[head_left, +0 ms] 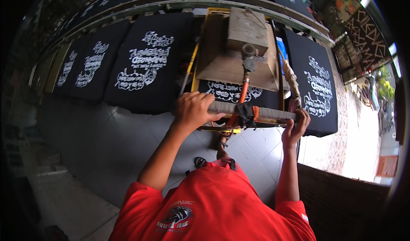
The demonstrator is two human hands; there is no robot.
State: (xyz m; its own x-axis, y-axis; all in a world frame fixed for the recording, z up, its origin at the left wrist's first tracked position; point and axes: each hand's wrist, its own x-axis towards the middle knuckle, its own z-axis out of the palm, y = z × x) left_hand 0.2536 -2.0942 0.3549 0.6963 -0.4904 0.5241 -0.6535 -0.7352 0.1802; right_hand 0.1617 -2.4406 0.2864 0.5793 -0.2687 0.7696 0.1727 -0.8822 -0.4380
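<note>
My left hand (194, 111) is closed around the left end of a grey, tape-wrapped handle bar (273, 113). At the bar's other end, my right hand (297, 126) has its fingers curled over it. The bar belongs to a wheelless-looking rig with a sloping metal hood (213, 66) and a boxy metal top (247, 29), set in a yellow frame (195, 81). An orange hose (244, 90) runs from a valve on the hood down to the bar, where black cloth (244, 114) is tied. Beneath the hood lies a black printed shirt (230, 91), partly hidden.
Black shirts with white prints lie flat in a row: several to the left (149, 61) and one to the right (316, 83). Behind them runs a long metal rail (171, 4), with more shirts beyond. Grey floor tiles (141, 132) lie below; a bright doorway opens at right.
</note>
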